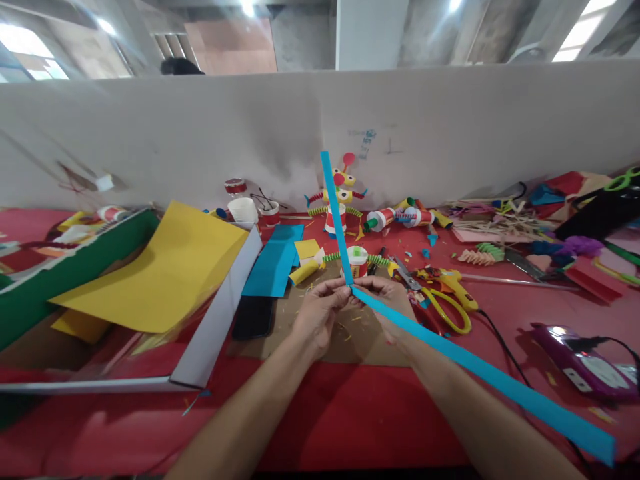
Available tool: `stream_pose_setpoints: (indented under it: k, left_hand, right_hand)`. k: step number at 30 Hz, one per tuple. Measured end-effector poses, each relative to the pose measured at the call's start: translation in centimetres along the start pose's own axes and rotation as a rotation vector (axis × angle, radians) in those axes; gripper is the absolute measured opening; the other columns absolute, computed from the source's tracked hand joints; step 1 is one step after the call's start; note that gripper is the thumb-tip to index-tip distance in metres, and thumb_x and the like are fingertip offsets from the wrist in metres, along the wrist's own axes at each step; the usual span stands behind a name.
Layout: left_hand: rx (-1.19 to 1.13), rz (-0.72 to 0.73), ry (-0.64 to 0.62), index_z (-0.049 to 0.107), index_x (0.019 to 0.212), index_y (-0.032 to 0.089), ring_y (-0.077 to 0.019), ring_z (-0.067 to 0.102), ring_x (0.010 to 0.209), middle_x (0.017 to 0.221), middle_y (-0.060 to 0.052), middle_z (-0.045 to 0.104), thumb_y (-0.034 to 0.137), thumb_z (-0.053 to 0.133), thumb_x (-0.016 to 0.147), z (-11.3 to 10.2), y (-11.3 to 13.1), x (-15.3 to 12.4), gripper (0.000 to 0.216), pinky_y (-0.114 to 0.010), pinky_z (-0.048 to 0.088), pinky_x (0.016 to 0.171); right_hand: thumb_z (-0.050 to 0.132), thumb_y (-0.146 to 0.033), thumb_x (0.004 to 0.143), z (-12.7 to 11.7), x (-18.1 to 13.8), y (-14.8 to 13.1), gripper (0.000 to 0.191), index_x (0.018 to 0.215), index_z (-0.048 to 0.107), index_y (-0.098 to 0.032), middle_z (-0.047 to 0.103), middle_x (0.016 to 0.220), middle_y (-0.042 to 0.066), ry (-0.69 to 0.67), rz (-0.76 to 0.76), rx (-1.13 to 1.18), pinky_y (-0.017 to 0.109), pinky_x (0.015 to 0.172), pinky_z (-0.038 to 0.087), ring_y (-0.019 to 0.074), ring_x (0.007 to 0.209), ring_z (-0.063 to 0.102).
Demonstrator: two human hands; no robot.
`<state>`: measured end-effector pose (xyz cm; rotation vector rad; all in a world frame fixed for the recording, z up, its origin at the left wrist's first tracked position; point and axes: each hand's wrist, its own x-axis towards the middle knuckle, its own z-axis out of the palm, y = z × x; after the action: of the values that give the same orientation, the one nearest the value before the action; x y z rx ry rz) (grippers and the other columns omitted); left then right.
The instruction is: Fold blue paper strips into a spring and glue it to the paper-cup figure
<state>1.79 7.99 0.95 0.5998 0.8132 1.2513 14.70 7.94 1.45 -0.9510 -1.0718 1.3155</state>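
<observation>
Two long blue paper strips [425, 337] meet at one end between my hands, forming an angle. One leg rises almost upright, while the other slants down to the right over my forearm. My left hand [323, 307] pinches the joined corner from the left. From the right, my right hand [387, 300] grips the same corner with its fingertips. Just behind my fingers stands a paper cup figure [358, 262] with green folded paper arms. Below my hands lies a brown cardboard sheet [320, 343] with small scraps on it.
On the left, a box [200, 333] holds yellow paper [155, 273]. Blue sheets [273, 263] and a dark phone [253, 317] lie beside it. Right are yellow-handled scissors [453, 310], a yellow glue gun [457, 287] with a cord, and a purple device [583, 363]. A finished-looking cup figure [336, 217] stands behind.
</observation>
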Motion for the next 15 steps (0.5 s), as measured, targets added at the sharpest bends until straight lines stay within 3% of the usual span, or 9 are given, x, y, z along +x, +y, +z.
stream_pose_setpoints:
  k: [6,11,15]
  left_hand:
    - [-0.03,0.016,0.029,0.071,0.077,0.012,-0.0115,0.064,0.066,0.073,-0.004,0.071,0.012,0.08,0.054,0.13,0.41,-0.07,0.026,-0.024,0.049,0.068]
    - [-0.049,0.085,0.095,0.07,0.075,0.014,-0.0109,0.063,0.065,0.07,-0.002,0.07,0.012,0.08,0.054,0.65,0.36,-0.45,0.024,-0.023,0.049,0.067]
    - [-0.053,0.05,0.027,0.07,0.074,0.014,-0.0101,0.062,0.064,0.07,-0.001,0.069,0.015,0.079,0.058,0.69,0.64,-0.56,0.019,-0.023,0.048,0.068]
  right_hand:
    - [0.075,-0.027,0.063,-0.13,0.07,-0.14,0.017,0.08,0.074,-0.02,0.071,0.07,0.002,-0.019,-0.027,-0.102,0.033,0.063,0.054,0.0156,0.06,0.063]
    - [0.071,-0.03,0.069,0.13,-0.43,-0.45,0.02,0.087,0.073,-0.022,0.073,0.084,0.003,-0.033,-0.093,-0.223,0.035,0.074,0.053,0.0191,0.076,0.065]
    - [0.066,-0.032,0.075,0.19,-0.58,-0.57,0.016,0.085,0.073,-0.021,0.071,0.072,0.002,0.007,-0.089,-0.221,0.034,0.068,0.054,0.0177,0.068,0.064]
